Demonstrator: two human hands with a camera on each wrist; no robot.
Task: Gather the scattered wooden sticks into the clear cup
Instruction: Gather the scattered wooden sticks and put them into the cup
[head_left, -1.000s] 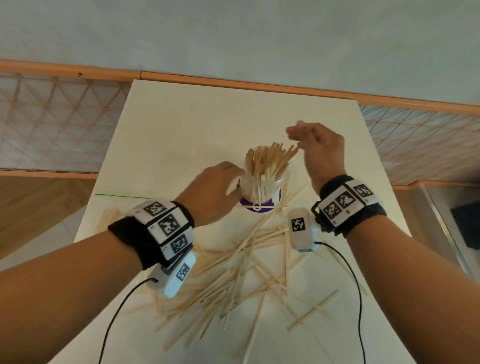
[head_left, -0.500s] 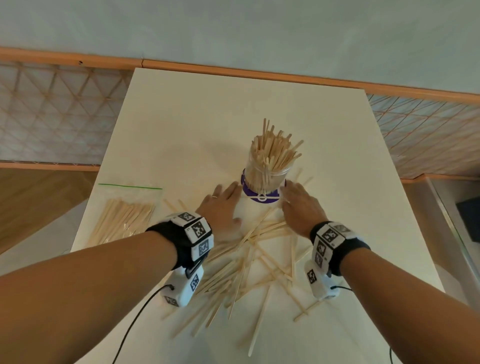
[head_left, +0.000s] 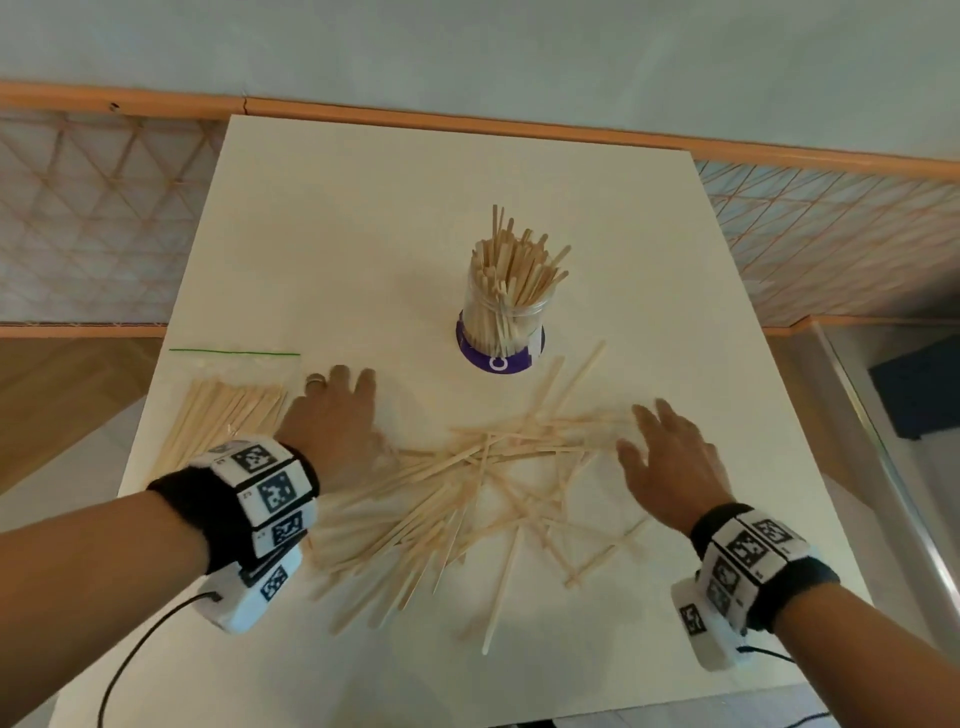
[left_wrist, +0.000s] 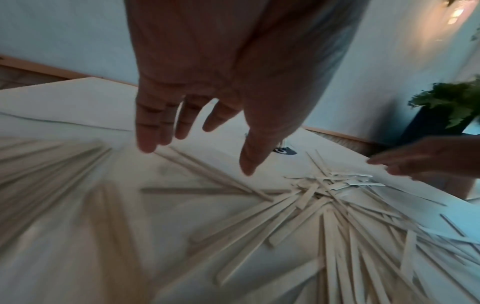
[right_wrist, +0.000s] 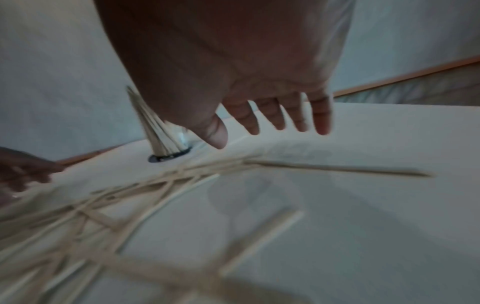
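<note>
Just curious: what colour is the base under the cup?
Purple, with a white mark, around the cup base; clearest in the head view.

Cup (head_left: 503, 317) behind scattered sticks (head_left: 467, 499) on table (head_left: 332, 218), bag (head_left: 228, 410) left.

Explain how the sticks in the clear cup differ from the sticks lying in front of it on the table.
The sticks in the clear cup stand nearly upright in one tight bundle; the loose sticks on the table lie flat, crossing at many angles. The cup's sticks are contained and fan out above the rim; the loose ones spread wide between the two open hands. Both groups look like the same pale, thin, flat wood.
</note>
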